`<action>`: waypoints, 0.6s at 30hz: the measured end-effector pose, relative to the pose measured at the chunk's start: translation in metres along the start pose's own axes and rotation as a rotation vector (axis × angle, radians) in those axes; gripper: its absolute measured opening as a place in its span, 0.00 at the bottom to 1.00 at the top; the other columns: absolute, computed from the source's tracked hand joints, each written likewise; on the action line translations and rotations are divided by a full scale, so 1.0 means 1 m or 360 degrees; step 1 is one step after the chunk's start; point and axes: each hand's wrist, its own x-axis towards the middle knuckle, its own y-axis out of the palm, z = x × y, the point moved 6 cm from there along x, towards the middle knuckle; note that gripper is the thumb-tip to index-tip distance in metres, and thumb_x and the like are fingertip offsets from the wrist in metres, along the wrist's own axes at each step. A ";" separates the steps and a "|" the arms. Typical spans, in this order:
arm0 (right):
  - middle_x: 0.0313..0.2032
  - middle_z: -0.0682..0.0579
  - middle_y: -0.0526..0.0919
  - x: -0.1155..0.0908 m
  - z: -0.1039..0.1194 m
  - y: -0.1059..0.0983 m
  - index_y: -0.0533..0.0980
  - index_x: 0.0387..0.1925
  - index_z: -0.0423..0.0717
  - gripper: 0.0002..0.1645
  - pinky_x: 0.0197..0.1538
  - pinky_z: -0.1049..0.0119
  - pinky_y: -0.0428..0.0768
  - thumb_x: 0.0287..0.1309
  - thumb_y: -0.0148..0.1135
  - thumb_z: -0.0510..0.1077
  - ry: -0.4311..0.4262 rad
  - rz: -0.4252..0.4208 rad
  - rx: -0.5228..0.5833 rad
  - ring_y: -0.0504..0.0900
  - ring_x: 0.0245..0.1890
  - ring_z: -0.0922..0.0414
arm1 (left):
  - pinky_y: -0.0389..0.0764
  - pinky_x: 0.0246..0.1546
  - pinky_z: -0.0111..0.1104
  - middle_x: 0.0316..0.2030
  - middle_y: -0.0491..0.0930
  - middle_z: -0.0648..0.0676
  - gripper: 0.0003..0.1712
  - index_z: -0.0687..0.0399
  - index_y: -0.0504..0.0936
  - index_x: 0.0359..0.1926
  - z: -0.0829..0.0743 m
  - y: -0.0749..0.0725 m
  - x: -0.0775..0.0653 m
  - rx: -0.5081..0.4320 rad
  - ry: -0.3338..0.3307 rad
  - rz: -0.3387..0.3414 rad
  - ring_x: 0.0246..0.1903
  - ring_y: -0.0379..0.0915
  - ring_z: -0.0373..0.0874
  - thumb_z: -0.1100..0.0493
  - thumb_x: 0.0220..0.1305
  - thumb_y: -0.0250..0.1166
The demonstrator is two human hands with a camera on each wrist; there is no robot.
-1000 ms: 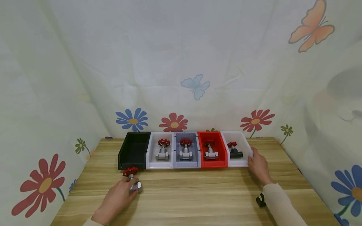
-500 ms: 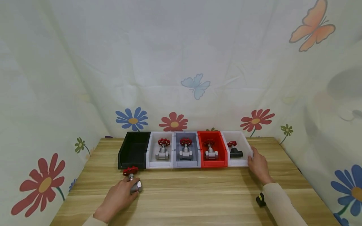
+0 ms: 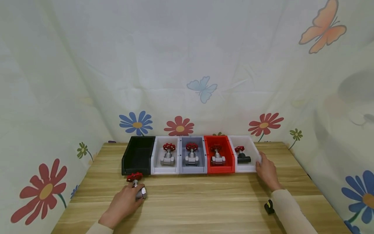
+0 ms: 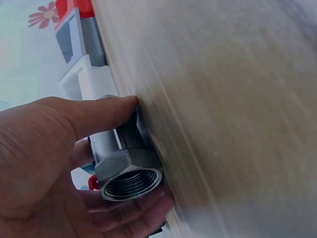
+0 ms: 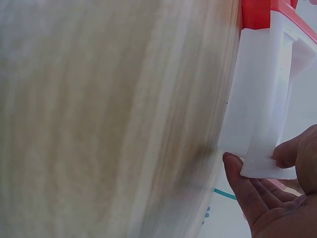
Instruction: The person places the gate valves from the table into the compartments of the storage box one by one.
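My left hand (image 3: 124, 202) grips a metal gate valve (image 4: 130, 168) by its body, just in front of the black bin (image 3: 139, 159). The valve's red handwheel (image 3: 134, 177) points toward that bin, and its threaded hex end faces the camera in the left wrist view. Thumb and fingers lie on either side of the valve body. At the far end of the row, my right hand (image 3: 267, 171) pinches the side wall of the right-hand white bin (image 5: 270, 114), thumb on the inside and fingers outside. In that bin lies a black-bodied valve (image 3: 243, 158) with a red handwheel.
Between the end bins stand another white bin (image 3: 156, 167), a grey bin (image 3: 194, 170) and a red bin (image 3: 221, 170), each with a red-wheeled metal valve. A small black and yellow object (image 3: 269, 207) lies beside the right sleeve. A flowered curtain (image 3: 187, 48) hangs behind the wooden table (image 3: 198, 208).
Almost nothing differs. The left forearm has shifted very slightly to the right, with the valve staying in the hand; the right hand keeps its place on the bin wall.
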 end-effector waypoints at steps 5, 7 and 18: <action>0.49 0.22 0.78 0.000 0.001 0.000 0.63 0.65 0.31 0.30 0.45 0.35 0.76 0.63 0.54 0.37 -0.0004 -0.0018 0.0004 0.80 0.44 0.28 | 0.81 0.36 0.50 0.47 0.78 0.68 0.30 0.51 0.80 0.55 -0.002 -0.002 0.002 -0.0027 0.0027 0.0003 0.42 0.79 0.57 0.53 0.50 0.76; 0.50 0.22 0.78 0.000 0.001 -0.001 0.63 0.65 0.32 0.30 0.46 0.35 0.76 0.63 0.53 0.37 0.0002 -0.0015 0.0008 0.79 0.45 0.28 | 0.81 0.38 0.50 0.47 0.78 0.68 0.30 0.52 0.80 0.55 -0.002 -0.002 0.001 -0.0039 0.0030 0.0008 0.42 0.79 0.57 0.54 0.50 0.76; 0.50 0.22 0.78 0.000 0.001 0.000 0.63 0.65 0.31 0.30 0.46 0.35 0.76 0.63 0.54 0.37 0.0014 -0.0013 0.0005 0.79 0.45 0.28 | 0.81 0.40 0.50 0.45 0.78 0.67 0.29 0.53 0.80 0.54 -0.002 -0.002 -0.001 -0.0052 0.0101 -0.0071 0.41 0.79 0.56 0.56 0.48 0.77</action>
